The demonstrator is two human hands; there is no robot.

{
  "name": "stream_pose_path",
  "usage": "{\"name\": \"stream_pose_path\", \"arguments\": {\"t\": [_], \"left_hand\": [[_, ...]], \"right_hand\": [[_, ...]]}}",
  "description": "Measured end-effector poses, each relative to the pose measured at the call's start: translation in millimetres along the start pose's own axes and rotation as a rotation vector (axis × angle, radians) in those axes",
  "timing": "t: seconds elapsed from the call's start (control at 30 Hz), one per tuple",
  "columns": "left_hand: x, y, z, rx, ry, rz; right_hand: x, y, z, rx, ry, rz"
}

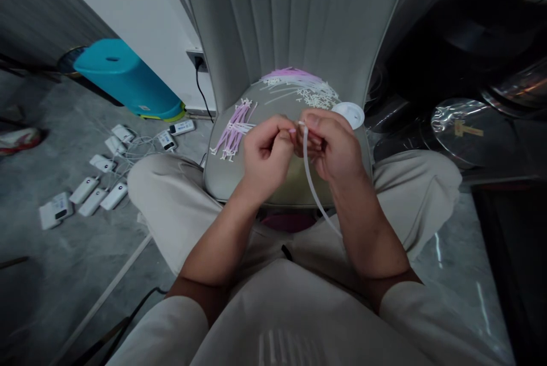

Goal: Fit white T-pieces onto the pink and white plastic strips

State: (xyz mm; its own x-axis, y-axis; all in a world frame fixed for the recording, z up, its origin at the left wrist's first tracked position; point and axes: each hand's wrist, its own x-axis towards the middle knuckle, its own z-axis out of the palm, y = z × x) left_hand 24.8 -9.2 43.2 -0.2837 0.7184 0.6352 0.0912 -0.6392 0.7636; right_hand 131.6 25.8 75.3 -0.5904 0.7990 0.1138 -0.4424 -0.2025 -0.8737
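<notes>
My right grip is closed, fingers curled around the top of a white tube, which hangs down past my wrist toward my lap. My left grip is curled too, thumb and fingers pinched together just beside the right, almost touching it; whatever it holds, if anything, is hidden, so I cannot tell. Both hands are over a grey chair seat. On the seat, far left of my hands, lies a bundle of pink pieces; farther on is a heap of white pieces with pink ones at its far edge. A white disc sits at the seat's right edge. White boxes with cables lie on the floor to my left, and steel pots stand to my right.
</notes>
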Motion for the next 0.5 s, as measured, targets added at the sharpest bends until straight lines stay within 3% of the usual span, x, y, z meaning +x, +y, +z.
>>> {"name": "stream_pose_path", "arguments": {"t": [0.23, 0.5], "left_hand": [[-6, -3, -3, -0.035, 0.034, 0.017], [-5, -3, -5, -0.109, -0.071, 0.051]], "right_hand": [[-4, 2, -4, -0.066, -0.102, -0.033], [-11, -8, -3, -0.200, -0.107, -0.075]]}}
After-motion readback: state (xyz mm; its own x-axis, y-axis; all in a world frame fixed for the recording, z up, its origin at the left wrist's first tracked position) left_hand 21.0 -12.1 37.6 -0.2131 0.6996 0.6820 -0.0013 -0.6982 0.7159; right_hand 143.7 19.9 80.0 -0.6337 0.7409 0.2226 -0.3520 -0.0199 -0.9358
